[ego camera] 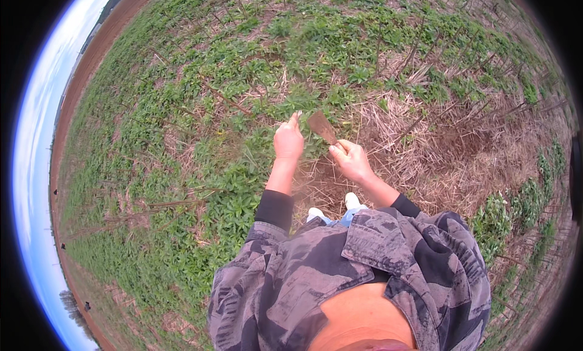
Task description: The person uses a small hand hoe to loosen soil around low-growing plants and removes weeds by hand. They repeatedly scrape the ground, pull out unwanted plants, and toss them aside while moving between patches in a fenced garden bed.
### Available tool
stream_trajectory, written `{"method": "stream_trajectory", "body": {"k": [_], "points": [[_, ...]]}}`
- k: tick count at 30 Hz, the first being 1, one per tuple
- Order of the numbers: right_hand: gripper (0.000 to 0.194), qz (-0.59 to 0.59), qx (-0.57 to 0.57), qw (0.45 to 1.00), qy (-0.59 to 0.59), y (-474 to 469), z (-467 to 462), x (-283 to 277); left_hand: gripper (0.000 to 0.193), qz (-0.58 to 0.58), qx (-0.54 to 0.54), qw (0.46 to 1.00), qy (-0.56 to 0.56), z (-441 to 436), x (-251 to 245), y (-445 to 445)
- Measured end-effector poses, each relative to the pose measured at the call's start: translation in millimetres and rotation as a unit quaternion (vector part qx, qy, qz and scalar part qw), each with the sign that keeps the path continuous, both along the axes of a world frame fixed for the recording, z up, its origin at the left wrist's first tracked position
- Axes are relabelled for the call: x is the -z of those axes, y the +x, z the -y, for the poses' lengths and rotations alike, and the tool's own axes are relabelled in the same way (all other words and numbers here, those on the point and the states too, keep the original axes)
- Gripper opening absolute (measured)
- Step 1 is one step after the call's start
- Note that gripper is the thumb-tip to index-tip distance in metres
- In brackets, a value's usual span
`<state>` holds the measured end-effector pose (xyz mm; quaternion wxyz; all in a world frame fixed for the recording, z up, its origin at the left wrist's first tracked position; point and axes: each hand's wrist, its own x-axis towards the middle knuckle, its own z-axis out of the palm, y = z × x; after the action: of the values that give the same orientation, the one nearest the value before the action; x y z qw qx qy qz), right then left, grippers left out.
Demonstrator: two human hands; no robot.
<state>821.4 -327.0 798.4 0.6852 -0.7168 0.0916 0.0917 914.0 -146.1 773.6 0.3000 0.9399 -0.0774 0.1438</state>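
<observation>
My right hand [350,159] grips the narrow end of a flat, rust-brown metal blade tool [322,127], perhaps a small hand spade. Its broad end points up and to the left, towards my other hand. My left hand [289,139] is raised over leafy green plants [309,103], its fingers bunched and pointing away from me. Something small and pale shows at those fingertips; whether it is held is too small to tell. Below both hands lies brown soil with dry straw [325,187].
Dense green plants [237,196] grow on the left. Dry straw [391,123] and upright bare stalks [412,55] cover ground to the right. Pulled-looking leafy plants [494,219] lie at the far right. My pale shoes [351,200] stand just below my hands.
</observation>
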Motion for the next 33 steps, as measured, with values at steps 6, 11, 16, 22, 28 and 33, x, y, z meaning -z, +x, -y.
{"method": "stream_trajectory", "body": {"k": [6, 11, 16, 22, 28, 33], "points": [[0.026, -0.076, 0.027, 0.987, 0.142, 4.8, 16.0, -4.7, 0.040, 0.043, 0.062, 0.993, -0.096, 5.4, -11.7, -25.0], [0.027, -0.098, 0.001, 0.979, 0.181, 2.4, 16.6, -9.9, 0.047, 0.019, 0.103, 0.994, -0.016, 25.8, -2.2, -41.2], [0.025, 0.178, 0.031, 0.973, -0.143, 2.8, 20.0, -10.9, 0.036, -0.049, -0.042, 0.989, -0.132, -2.5, 5.1, -4.1], [0.036, 0.272, 0.040, 0.885, -0.377, 6.1, 35.0, -9.7, 0.033, 0.010, 0.033, 0.964, -0.264, 21.5, -22.5, -51.2], [0.022, 0.105, -0.031, 0.904, -0.413, 14.6, 43.9, -5.2, 0.033, -0.002, 0.144, 0.982, -0.120, 47.7, -38.9, -74.0], [0.024, 0.096, -0.072, 0.885, -0.451, 12.0, 38.8, -4.4, 0.039, 0.004, 0.149, 0.989, -0.009, 55.1, -23.7, -70.7]]}}
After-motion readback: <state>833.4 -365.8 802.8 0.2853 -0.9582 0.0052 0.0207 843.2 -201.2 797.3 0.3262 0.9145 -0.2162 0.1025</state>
